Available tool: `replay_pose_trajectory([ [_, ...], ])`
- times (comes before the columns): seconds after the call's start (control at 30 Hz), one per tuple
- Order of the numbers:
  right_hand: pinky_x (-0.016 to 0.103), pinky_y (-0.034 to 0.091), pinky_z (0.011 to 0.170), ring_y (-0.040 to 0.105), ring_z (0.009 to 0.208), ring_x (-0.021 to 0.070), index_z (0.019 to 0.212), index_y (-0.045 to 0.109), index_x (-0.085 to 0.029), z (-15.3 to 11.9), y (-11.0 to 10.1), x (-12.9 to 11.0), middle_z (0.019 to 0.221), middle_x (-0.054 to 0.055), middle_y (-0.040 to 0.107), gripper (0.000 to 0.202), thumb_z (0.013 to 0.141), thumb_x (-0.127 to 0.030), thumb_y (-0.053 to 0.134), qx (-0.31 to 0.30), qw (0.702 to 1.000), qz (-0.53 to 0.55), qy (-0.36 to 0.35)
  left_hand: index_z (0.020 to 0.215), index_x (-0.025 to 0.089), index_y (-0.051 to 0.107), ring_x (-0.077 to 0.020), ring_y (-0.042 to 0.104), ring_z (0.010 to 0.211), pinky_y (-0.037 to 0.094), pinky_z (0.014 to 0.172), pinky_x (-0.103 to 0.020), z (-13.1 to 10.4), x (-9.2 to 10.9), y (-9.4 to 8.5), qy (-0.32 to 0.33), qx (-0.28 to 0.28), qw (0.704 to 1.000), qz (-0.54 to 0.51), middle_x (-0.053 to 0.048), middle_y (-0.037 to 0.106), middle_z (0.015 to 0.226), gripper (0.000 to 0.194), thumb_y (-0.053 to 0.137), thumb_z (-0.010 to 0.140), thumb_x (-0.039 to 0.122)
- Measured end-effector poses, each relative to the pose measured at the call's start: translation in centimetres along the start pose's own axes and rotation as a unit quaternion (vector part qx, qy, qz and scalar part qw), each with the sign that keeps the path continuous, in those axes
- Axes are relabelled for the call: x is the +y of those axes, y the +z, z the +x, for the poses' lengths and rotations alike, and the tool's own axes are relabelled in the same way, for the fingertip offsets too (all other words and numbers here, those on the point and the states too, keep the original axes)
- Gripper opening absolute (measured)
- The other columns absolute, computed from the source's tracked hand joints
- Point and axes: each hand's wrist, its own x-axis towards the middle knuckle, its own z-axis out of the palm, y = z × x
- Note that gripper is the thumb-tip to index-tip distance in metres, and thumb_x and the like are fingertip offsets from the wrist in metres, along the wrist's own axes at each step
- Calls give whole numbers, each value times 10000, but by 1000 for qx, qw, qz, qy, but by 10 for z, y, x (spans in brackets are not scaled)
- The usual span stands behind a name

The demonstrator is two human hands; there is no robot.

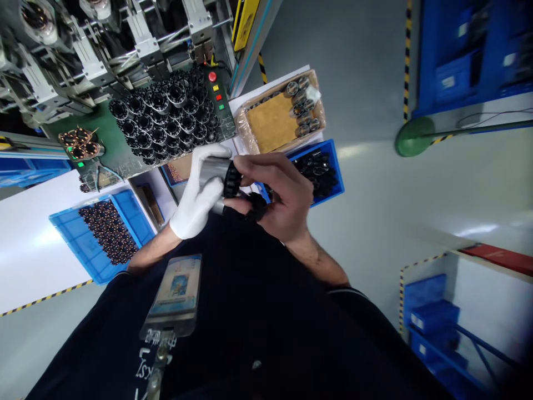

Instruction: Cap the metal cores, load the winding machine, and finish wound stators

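Note:
My left hand [194, 206], in a white glove, is wrapped round a silver metal stator core [213, 169]. A black toothed plastic end ring [232, 179] sits against the core's right end. My bare right hand [287, 194] pinches this ring between thumb and fingers. More black plastic pieces [257, 206] are tucked in the right hand's palm; their exact number is hidden. Below the left thumb, part of another silver cylinder [218, 207] shows. Both hands are in front of my chest, close to the bench's near edge.
Many black-lined stator cores [159, 135] stand on the green bench [227, 119], near wound copper stators [85, 145] and pliers [109, 170]. A plastic-lined carton [270, 123] and a blue bin [333, 166] of black parts lie right. A blue tray [75, 233] holds copper-wound pieces left.

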Motion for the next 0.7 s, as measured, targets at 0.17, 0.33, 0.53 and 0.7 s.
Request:
replay_pose_trajectory([
  [0.17,458,730,1174,836,1352,280,1495,855,-311,5,-13,-2,1456,96,850,373,1128,-371,888,-56,996,-63,-1,1355,309,667,-275,806,1060,715,948,-414,6,-2,10,-33,21,996,-76,-59,736,1221,705,959,916,776],
  [0.33,321,729,894,864,944,172,1417,861,-282,12,-44,-8,1165,10,899,355,1120,-126,746,-105,988,-87,74,1277,330,601,-203,733,674,618,644,-358,13,1,25,-113,85,968,-206,7,730,942,467,856,1044,644],
  [0.53,258,701,704,779,742,115,1418,865,-307,5,-56,-11,1239,-5,901,361,1070,-215,893,-150,983,12,101,1307,304,673,-353,830,1259,713,1027,-497,23,17,41,-122,182,956,-195,-79,769,1101,521,785,1076,757],
  [0.7,294,757,850,864,942,163,1524,852,-318,-8,-31,-14,1281,21,912,378,1153,-255,814,-55,998,12,39,1261,270,745,-264,786,1128,677,1155,-463,31,27,52,-84,222,949,-207,-73,754,1162,572,588,1175,813],
])
